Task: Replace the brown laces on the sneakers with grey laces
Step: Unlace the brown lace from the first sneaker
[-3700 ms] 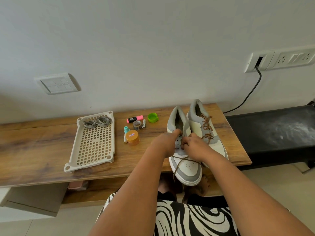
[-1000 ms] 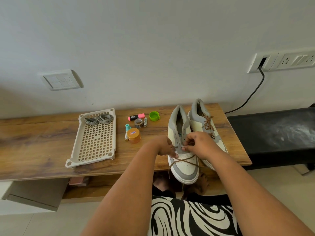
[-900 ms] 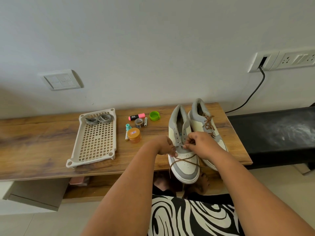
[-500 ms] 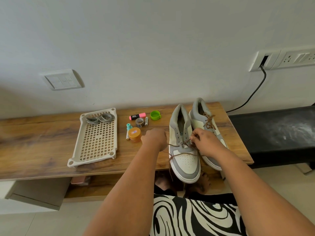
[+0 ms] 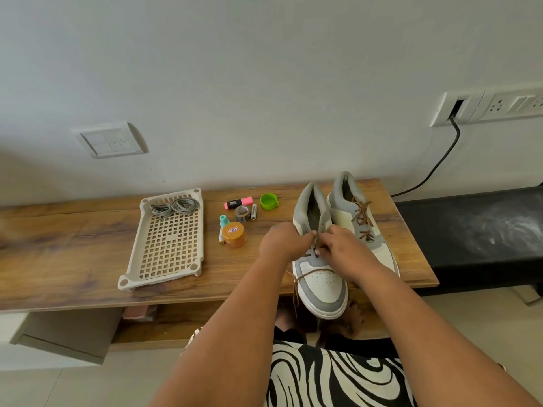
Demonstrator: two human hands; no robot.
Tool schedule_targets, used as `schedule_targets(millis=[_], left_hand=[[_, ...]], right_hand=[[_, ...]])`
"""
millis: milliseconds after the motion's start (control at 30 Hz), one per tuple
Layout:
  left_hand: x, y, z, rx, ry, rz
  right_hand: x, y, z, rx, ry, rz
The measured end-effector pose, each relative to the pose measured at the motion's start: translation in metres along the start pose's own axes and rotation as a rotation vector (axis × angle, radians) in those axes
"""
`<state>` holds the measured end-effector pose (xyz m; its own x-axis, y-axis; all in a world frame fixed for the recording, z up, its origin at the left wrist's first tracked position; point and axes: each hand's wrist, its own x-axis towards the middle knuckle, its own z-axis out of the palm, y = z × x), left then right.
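Partly hidden: the eyelet rows of the near grey-and-white leather sneaker (image 5: 321,282), covered by both hands. Left hand (image 5: 282,242) and right hand (image 5: 342,249) meet over the tongue, fingers curled and pinching the thin brown lace (image 5: 305,276), whose loose end trails over the toe and past the edge of the wooden shelf (image 5: 73,254). Exact eyelet not discernible. Half a second ago the hands were spread apart, the lace stretched between them; they have closed together. Second sneaker (image 5: 360,218), just beside, remains laced brown. Coiled grey laces (image 5: 173,207) lie in the beige perforated plastic tray (image 5: 167,248), well apart. Orange-lidded jar (image 5: 234,235) stands between.
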<state>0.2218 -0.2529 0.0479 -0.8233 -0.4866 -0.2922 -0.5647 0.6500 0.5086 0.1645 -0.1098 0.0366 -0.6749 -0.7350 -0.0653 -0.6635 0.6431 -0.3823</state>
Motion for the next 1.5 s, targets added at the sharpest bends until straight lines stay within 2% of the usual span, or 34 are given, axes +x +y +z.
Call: schedule_targets(millis=[67, 167, 267, 400, 500, 633, 767, 867, 933, 1167, 1233, 1300, 1400, 1500], left_hand=[[0.003, -0.003, -0.003, -0.008, -0.054, 0.031], [0.004, -0.007, -0.007, -0.003, -0.104, 0.085], [0.005, -0.009, -0.007, -0.019, -0.127, 0.096], [0.008, -0.010, -0.007, -0.031, -0.123, 0.104], [0.008, -0.010, -0.007, -0.046, -0.132, 0.104], [0.006, -0.009, -0.007, -0.044, -0.136, 0.111], [0.007, -0.009, -0.007, -0.023, -0.130, 0.108], [0.008, -0.010, -0.007, -0.015, -0.134, 0.110], [0.009, -0.010, -0.006, -0.005, -0.137, 0.113], [0.006, -0.008, -0.007, 0.020, -0.137, 0.122], [0.005, -0.008, -0.008, 0.025, -0.133, 0.123], [0.005, -0.007, -0.007, 0.023, -0.126, 0.119], [0.005, -0.007, -0.007, 0.031, -0.125, 0.113], [0.004, -0.006, -0.008, 0.039, -0.128, 0.112]], right_hand=[[0.000, 0.001, -0.002, 0.085, 0.036, 0.035], [0.000, 0.011, -0.016, 0.266, 0.188, 0.163], [-0.004, 0.024, -0.026, 0.134, 0.280, 0.130], [-0.006, 0.008, -0.021, 0.062, 0.188, -0.037], [-0.004, -0.007, -0.010, -0.080, 0.069, -0.011], [-0.001, -0.008, -0.007, -0.197, 0.064, 0.021], [0.000, 0.000, -0.005, 0.057, 0.009, 0.136], [0.000, 0.009, -0.016, 0.332, 0.119, 0.218], [-0.001, 0.015, -0.024, 0.388, 0.173, 0.229], [-0.006, 0.020, -0.025, -0.005, 0.211, 0.300], [-0.005, 0.015, -0.025, -0.055, 0.255, 0.241], [-0.005, 0.006, -0.024, 0.044, 0.287, 0.096], [-0.005, -0.005, -0.016, 0.047, 0.117, -0.022], [-0.006, -0.007, -0.011, -0.024, -0.036, 0.021]])
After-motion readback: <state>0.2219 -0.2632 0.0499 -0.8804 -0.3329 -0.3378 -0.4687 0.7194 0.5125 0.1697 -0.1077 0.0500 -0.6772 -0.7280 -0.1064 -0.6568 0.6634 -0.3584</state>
